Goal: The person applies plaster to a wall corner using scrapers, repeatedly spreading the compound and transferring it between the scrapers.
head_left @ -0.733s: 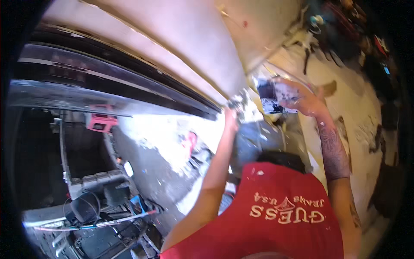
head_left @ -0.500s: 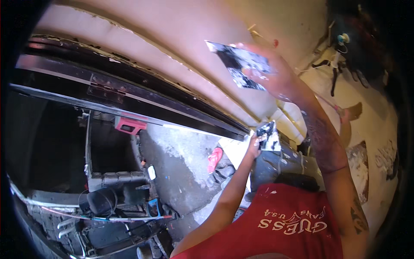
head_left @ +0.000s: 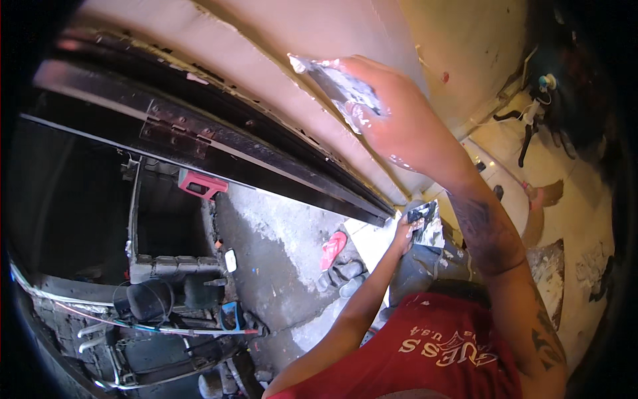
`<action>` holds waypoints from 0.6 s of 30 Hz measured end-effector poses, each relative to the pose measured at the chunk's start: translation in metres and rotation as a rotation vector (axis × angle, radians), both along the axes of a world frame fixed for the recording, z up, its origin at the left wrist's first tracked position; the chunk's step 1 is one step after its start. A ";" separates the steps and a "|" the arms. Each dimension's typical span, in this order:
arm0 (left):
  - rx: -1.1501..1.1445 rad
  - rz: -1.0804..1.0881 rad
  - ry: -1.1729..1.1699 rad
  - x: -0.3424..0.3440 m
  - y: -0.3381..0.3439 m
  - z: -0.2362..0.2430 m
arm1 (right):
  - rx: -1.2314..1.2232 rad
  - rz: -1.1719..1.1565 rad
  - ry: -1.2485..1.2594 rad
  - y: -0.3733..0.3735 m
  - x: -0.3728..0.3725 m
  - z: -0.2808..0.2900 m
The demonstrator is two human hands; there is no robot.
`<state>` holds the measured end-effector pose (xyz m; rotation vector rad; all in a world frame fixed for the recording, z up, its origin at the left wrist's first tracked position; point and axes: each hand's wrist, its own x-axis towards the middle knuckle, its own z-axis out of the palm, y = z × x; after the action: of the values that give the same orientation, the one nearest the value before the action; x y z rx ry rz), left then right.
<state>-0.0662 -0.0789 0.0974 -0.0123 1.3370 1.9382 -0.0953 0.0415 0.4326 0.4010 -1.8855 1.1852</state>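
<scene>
My right hand (head_left: 399,110) is raised at the wall, its fingers and thumb closed round a flat metal putty scraper (head_left: 339,86) smeared with white putty. The scraper is tilted, and its far edge lies over the cream wall strip (head_left: 292,100) beside the dark metal door frame (head_left: 266,156); whether it touches cannot be told. Lower down, near my knees, my left hand (head_left: 404,234) grips a second flat metal plate (head_left: 430,229), which carries white putty and dark patches. White spots dot the right hand's skin.
Left of the frame are a pink plastic stool (head_left: 203,185), a block-walled pit (head_left: 176,268), a pink slipper (head_left: 333,250) and a blackened metal chair frame (head_left: 153,356). On the right, a broom (head_left: 548,193) lies on the tiled floor near dark hanging items (head_left: 565,86).
My right hand has moved slightly left and toward the wall strip, turning the scraper from broad face to a steeper tilt. My left hand with its plate has shifted a little right and down.
</scene>
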 end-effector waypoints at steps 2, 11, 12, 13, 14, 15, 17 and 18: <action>-0.021 -0.008 0.010 0.000 0.005 0.000 | -0.038 -0.072 0.087 0.005 0.003 0.000; 0.004 0.054 0.062 -0.004 -0.005 -0.023 | 0.124 -0.187 -0.120 -0.029 0.014 0.001; 0.013 0.046 0.071 -0.003 -0.003 -0.021 | 0.135 -0.198 -0.127 -0.025 0.017 -0.004; 0.004 0.058 -0.004 -0.002 0.000 -0.018 | 0.099 -0.216 -0.123 -0.020 0.020 -0.010; 0.031 0.049 -0.006 -0.001 0.002 -0.015 | 0.060 -0.233 -0.118 -0.015 0.023 -0.013; 0.049 0.048 -0.002 -0.001 0.000 -0.016 | 0.058 -0.235 -0.120 -0.013 0.023 -0.011; 0.090 0.036 -0.010 -0.002 0.000 -0.017 | 0.083 -0.307 -0.025 -0.008 0.020 -0.001; 0.095 0.018 -0.005 -0.002 0.001 -0.015 | 0.075 -0.319 -0.025 -0.007 0.019 0.004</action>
<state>-0.0685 -0.0779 0.0824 0.0169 1.2442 2.0129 -0.0761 0.0343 0.4365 0.1184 -1.9343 0.9126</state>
